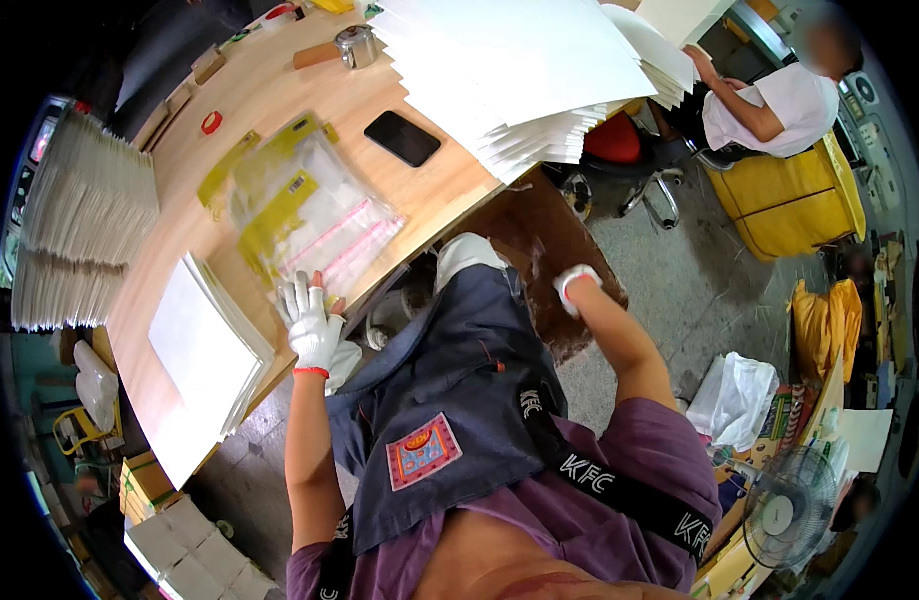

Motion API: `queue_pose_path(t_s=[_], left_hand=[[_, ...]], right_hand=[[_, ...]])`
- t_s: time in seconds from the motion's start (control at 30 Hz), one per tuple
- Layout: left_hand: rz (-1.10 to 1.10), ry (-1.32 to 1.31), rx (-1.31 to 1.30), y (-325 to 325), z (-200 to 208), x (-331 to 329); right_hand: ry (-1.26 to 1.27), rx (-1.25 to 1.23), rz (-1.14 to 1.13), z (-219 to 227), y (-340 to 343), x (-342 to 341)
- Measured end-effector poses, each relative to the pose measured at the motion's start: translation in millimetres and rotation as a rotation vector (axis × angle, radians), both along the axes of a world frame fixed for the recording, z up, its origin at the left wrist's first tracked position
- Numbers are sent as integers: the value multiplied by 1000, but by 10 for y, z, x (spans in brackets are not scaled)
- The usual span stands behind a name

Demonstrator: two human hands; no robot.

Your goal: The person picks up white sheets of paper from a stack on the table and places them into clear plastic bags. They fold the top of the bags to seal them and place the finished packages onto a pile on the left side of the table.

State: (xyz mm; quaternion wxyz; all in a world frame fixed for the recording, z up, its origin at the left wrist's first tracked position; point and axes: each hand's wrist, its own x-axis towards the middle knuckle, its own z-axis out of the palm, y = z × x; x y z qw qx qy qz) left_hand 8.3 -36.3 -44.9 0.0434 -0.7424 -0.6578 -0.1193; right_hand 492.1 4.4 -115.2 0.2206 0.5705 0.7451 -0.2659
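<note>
Clear flat plastic bags with yellow-green print: they lie in a loose pile on the pale wooden table, at ten o'clock from the middle of your view.
Your left hand, white glove with red cuff: at nine o'clock, by the near edge of the bags. Your fingers are a bit spread, not pinching.
Your right hand, white glove with red cuff: at three o'clock, close to a big brown box and well apart from the bags. I cannot tell if its fingers hold anything.
Black flat phone: at eleven o'clock on the table, near the bags.
White flat paper sheets: stacked at nine o'clock, near your left hand.
Big white sheet pile: between twelve and one o'clock, on the table.
Small red ring: at ten o'clock, past the bags.
Person in a white shirt: at two o'clock.
</note>
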Motion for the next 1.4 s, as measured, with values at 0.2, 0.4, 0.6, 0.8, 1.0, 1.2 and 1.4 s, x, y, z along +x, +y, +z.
queue_pose_path(t_s=[0.2,0.4,0.6,0.8,1.0,1.2,1.4], left_hand=[[60,13,-68,92,136,22],[69,36,102,264,189,20],[136,80,-217,76,507,77],[103,-78,-243,28,701,80],[-21,155,-28,111,258,-60],[103,57,-210,271,276,-111],[81,-20,-281,323,343,-272]], right_hand=[[1175,-43,-764,995,253,-32],[1852,148,-868,2592,757,-272],[1676,624,-870,2876,947,-203],[1764,720,-626,2934,568,-496],[1587,83,-710,2423,28,-694],[1522,-357,-814,1671,-372,-928],[1491,-463,-843,1334,-459,-969]])
